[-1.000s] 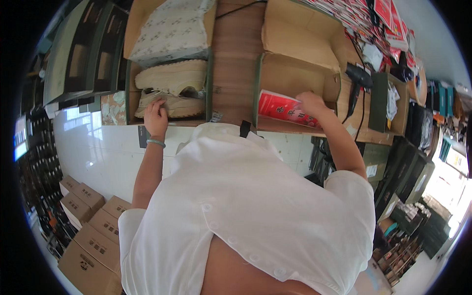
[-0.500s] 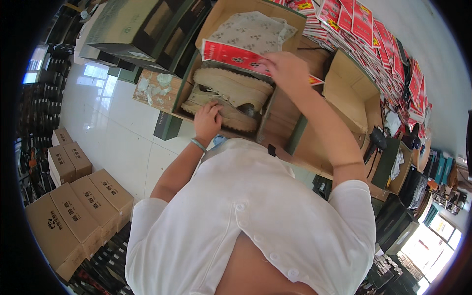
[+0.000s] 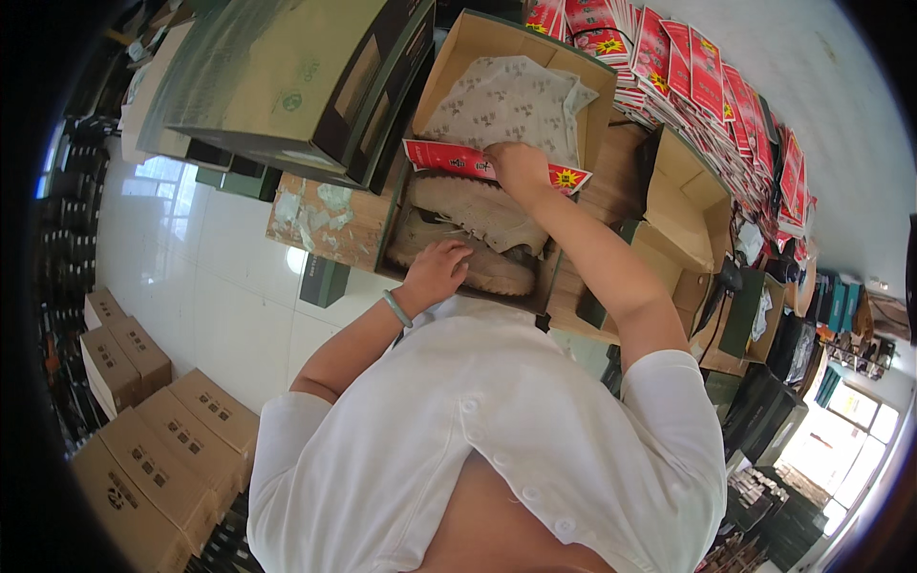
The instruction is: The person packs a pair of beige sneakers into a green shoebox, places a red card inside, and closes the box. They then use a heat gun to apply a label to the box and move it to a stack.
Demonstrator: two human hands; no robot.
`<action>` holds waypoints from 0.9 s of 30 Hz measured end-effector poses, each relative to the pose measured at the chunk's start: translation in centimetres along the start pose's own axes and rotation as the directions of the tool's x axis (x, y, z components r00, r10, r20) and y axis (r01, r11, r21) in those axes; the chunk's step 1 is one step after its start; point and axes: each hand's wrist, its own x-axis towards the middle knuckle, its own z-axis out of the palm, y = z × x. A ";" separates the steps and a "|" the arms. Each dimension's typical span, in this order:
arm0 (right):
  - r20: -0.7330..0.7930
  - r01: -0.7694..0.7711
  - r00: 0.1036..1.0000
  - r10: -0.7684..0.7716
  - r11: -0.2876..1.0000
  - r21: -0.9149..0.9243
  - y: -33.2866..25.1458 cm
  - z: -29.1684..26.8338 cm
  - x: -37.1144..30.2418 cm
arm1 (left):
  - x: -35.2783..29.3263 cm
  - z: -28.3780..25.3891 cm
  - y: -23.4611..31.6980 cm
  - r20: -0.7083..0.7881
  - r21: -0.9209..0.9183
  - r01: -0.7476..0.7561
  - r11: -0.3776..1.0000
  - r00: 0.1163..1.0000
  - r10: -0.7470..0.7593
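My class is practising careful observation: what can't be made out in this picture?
Head view: part of the red card, covered by the right hand.
Head view: part of the near shoe, under the left hand.
Head view: part of the right box, behind the right forearm.
Head view: part of the lowest carton, lost in the dark rim.

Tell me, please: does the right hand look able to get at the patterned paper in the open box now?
Probably yes: the right hand is close to the patterned paper, whose upper part lies uncovered. However, that hand seems to grip the red card, so it may not be free to grasp.
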 end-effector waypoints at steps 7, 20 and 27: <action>0.056 -0.077 0.995 0.078 0.997 -0.025 0.8 3.7 -0.8 | 5.4 -7.5 -1.6 0.176 -0.221 0.021 0.975 0.984 0.019; 0.015 -0.269 0.961 0.277 0.916 0.299 -0.5 2.9 -1.3 | 22.2 -7.8 -4.3 -0.536 0.114 0.166 0.980 0.840 -0.080; -0.393 -0.749 0.434 0.811 0.567 0.342 8.5 2.8 0.0 | 24.9 -11.2 -1.7 -0.141 -0.371 0.400 0.838 0.868 -0.477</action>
